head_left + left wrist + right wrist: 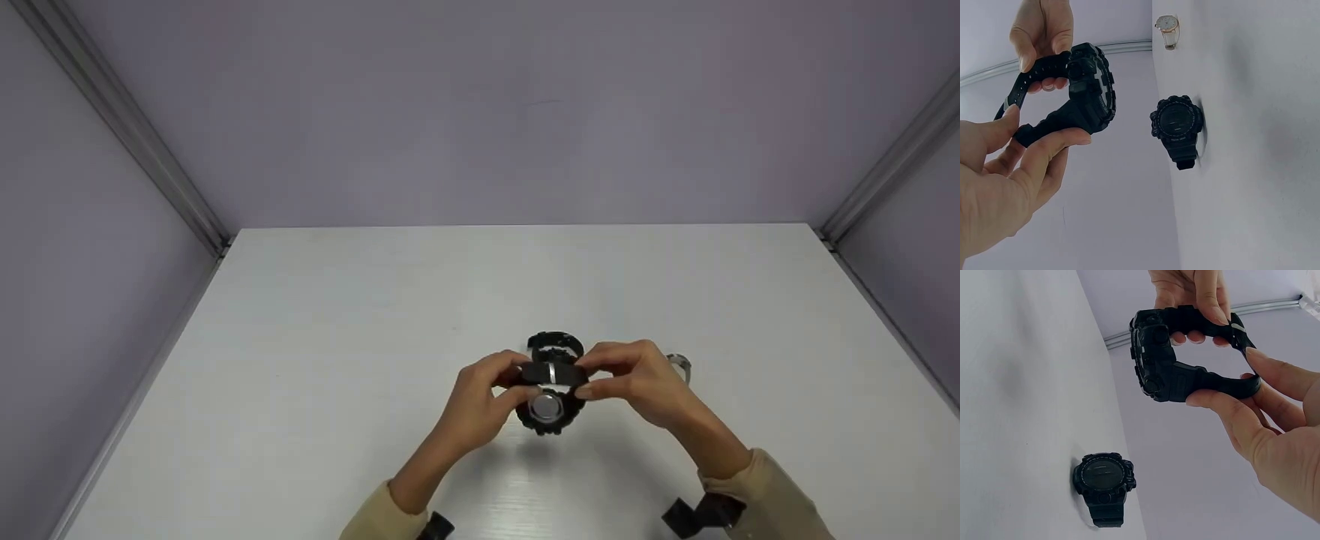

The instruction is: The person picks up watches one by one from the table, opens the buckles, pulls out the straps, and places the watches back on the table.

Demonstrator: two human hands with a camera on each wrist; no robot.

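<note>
Both hands, left hand (480, 401) and right hand (637, 382), pinch black watch (551, 390) straps above table (337, 337); second black watch (555, 345) behind.

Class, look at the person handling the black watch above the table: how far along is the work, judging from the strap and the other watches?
Done: one black watch and a pale-strapped watch already lie on the table. In hand: the left hand and right hand each pinch a strap end of a second black watch, ends overlapping near the buckle. Left, probably: whether it is fastened cannot be told; it is not yet set down.
</note>
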